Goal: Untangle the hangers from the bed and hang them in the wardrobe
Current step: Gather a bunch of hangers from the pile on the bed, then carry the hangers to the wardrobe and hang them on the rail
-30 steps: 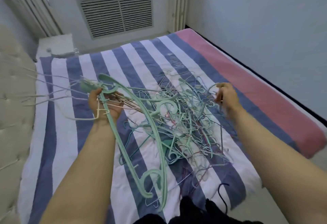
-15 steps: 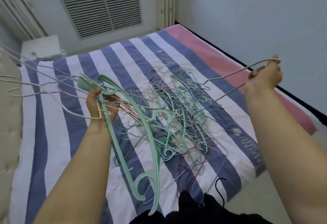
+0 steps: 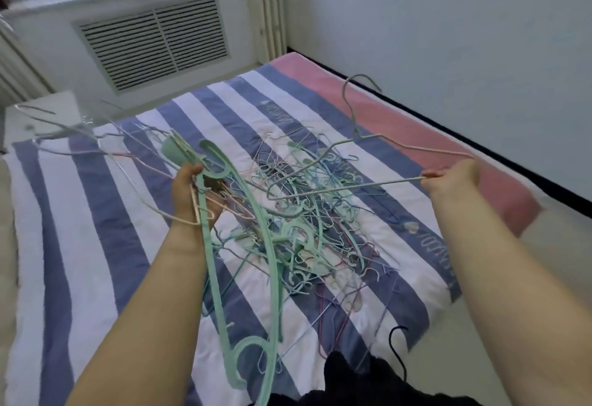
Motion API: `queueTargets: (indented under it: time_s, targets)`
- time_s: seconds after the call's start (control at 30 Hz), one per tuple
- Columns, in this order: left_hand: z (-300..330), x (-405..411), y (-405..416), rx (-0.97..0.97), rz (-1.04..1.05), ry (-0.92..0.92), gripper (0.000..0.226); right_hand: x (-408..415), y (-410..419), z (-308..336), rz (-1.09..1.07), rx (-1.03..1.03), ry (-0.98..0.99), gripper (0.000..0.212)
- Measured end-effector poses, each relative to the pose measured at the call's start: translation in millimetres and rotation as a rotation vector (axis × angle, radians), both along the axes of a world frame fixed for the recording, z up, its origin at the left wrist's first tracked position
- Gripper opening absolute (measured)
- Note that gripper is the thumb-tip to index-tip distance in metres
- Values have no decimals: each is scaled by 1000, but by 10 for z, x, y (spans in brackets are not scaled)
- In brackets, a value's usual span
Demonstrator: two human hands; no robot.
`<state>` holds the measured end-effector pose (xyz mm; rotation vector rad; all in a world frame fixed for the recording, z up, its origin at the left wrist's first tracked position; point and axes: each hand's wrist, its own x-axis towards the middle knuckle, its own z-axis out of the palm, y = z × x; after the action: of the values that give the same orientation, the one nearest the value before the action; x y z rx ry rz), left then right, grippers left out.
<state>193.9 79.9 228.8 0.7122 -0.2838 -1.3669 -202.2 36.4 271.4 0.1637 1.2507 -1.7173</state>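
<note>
Clamped tight, the right hand (image 3: pixel 448 178) pinches one end of a thin pale wire hanger (image 3: pixel 368 162), thumb and fingers closed on the corner where its bottom bar meets the sloped shoulder. From that grip the hanger stretches away toward the person's left, lifted clear above the bed (image 3: pixel 96 213), its hook curling upward over the pink edge of the mattress. Its far end hangs over the tangled pile of hangers (image 3: pixel 320 229), though whether it is free of them I cannot tell. That pile lies between the two hands on the blue-and-white striped cover: a knot of slim wire frames in mint, pale blue, pink and white, with a few thicker mint plastic ones mixed in. The left hand (image 3: pixel 192 194) is closed around a bundle of hangers (image 3: pixel 198 174), gripping them near their hooks. Pale wire ones fan outward beyond that hand, while two broad mint plastic hangers (image 3: pixel 243 277) hang down from it toward the person. A white slatted vent (image 3: pixel 153 43) sits in the wall beyond the bed.
</note>
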Motion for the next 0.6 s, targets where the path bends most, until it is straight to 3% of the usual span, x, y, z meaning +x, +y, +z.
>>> queueTargets:
  time_s: [0.1,0.2,0.3,0.37,0.47,0.6]
  targets:
    - [14,-125,-33,-9,-196,-65,7,-219,68,165,29,-32,145,20]
    - [36,-369,-47,16,-404,-181,40,-586,56,447,252,-23,281,16]
    - [103,-817,10,-11,-602,-222,48,-906,123,487,548,-90,182,29]
    - [117,-1192,71,-31,-690,-219,49,-1091,248,381,611,-152,65,36]
    - [106,-1777,232,-27,-775,-156,47,-1383,541,218,545,-224,-108,31]
    - [152,-2722,627,-16,-879,-59,43,-1699,1092,-2,435,-192,-183,25]
